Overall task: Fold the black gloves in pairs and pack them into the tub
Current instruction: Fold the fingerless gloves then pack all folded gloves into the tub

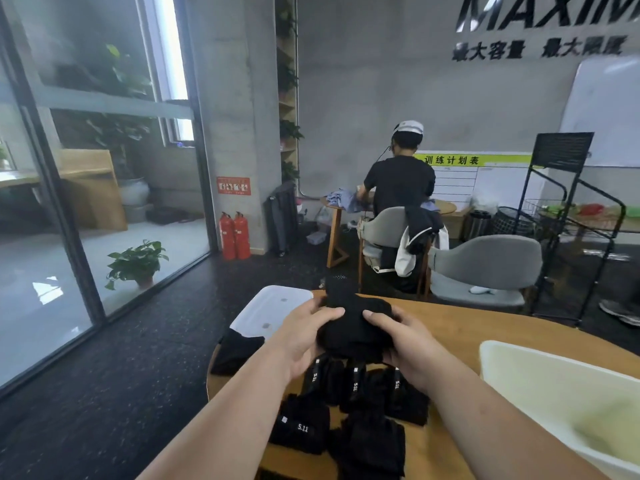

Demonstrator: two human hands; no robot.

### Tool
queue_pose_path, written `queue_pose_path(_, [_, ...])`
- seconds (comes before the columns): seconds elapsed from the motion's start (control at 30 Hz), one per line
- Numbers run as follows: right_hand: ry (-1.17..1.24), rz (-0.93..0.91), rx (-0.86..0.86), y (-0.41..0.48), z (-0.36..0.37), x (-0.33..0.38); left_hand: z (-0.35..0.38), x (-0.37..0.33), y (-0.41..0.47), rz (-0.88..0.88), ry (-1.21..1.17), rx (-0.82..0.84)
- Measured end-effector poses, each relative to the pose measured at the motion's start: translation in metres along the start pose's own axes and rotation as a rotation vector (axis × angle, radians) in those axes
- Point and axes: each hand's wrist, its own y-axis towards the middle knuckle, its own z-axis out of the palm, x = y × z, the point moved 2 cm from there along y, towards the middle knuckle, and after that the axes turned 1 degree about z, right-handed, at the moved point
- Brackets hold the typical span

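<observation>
Holds a black glove bundle (356,327) just above the table's (467,327) middle, left hand (304,337) and right hand (408,348) gripping either side, fingers (379,318) curled round it. On the table's near part, folded gloves (349,410); at its right edge, a white tub (519,372).

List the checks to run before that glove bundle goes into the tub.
1. Both hands grip the glove bundle: ok, the left hand and the right hand hold it above the table.
2. Bundle is a neatly folded pair: cannot tell, the fabric is bunched.
3. Tub open: ok, the lid lies at the table's far left.
4. Room inside the tub: cannot tell, the interior is blurred.
5. Other folded gloves packed: not ok, they lie on the table.
</observation>
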Motion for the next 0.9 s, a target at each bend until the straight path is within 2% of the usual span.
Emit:
queue_pose_path(0.27, [-0.241,-0.098,-0.168,-0.053,-0.080,0.043,0.087,0.017,0.011,-0.034,0.061,0.126])
queue_pose_path(0.57, [-0.293,-0.047,-0.380,-0.103,-0.198,0.059,0.186,0.057,0.029,-0.103,0.156,0.275])
queue_pose_path(0.7, [-0.326,0.005,-0.432,-0.116,-0.245,0.054,0.210,0.082,0.040,-0.132,0.219,0.268])
queue_pose_path(0.9, [-0.482,0.147,-0.511,-0.116,-0.298,0.032,0.217,0.111,0.053,-0.099,0.511,0.092])
